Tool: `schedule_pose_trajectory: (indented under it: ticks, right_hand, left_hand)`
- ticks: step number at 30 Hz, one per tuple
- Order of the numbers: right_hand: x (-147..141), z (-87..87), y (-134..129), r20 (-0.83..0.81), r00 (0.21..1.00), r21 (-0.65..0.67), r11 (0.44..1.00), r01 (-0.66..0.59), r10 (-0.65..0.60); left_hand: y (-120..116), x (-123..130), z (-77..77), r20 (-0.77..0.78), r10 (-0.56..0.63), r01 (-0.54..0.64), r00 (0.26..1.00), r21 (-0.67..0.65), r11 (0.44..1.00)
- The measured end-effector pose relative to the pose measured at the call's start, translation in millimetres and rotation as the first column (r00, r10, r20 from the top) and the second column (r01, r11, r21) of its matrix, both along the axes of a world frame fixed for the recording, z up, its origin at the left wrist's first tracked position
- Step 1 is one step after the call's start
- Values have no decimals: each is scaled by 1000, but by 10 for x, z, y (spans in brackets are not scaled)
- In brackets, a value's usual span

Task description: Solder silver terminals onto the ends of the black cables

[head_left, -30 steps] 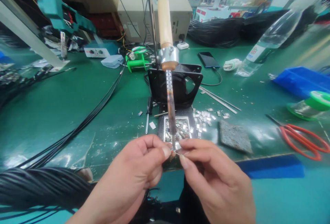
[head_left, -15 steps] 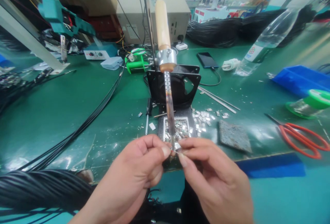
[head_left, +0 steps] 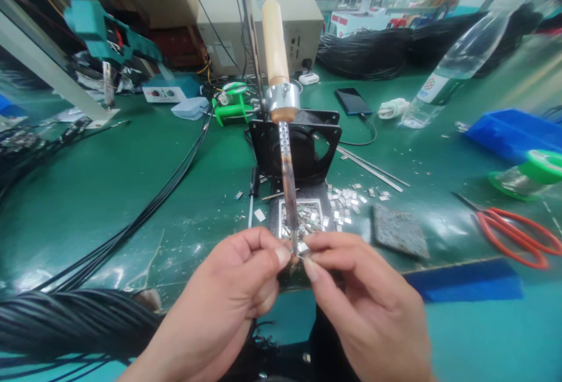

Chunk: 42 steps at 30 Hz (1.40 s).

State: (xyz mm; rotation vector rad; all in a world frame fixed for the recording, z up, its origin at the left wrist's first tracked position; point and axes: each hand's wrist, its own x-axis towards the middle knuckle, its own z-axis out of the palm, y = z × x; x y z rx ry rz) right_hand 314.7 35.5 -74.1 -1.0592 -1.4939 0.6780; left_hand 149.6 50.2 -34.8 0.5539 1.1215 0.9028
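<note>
My left hand (head_left: 243, 276) is closed in a pinch, thumb against bent forefinger; what sits between them is too small to make out. Opposite it, my right hand (head_left: 362, 291) pinches a small silvery metal piece (head_left: 302, 247) at its fingertips. The fingertips of both hands almost meet, just around the tip of a soldering iron (head_left: 288, 180). The iron is clamped tip down, its wooden handle (head_left: 275, 42) uppermost in a metal ring. Behind my fingers a shallow tray (head_left: 319, 209) holds many small metal pieces, partly hidden by the iron and my hands.
A black fan frame (head_left: 327, 159) stands behind the tray. Loose metal plates (head_left: 346, 203) and a grey stone-like block (head_left: 399, 231) lie right of it, then orange-handled scissors (head_left: 504, 229) and a solder spool (head_left: 527, 177). Black cable bundles (head_left: 74, 323) fill the left front edge.
Both hands keep their pinch at the iron's tip, with only a very slight shift. The view has moved a little; nothing else visibly differs.
</note>
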Motion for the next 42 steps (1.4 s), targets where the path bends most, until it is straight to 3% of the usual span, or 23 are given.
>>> schedule_pose_trajectory:
  ticks: [42]
  right_hand:
    - [8,-27,-62,-68,997,-65,998,-26,21]
  left_hand:
    - [-80,8,-22,-3,7,-7,1000,-5,1000]
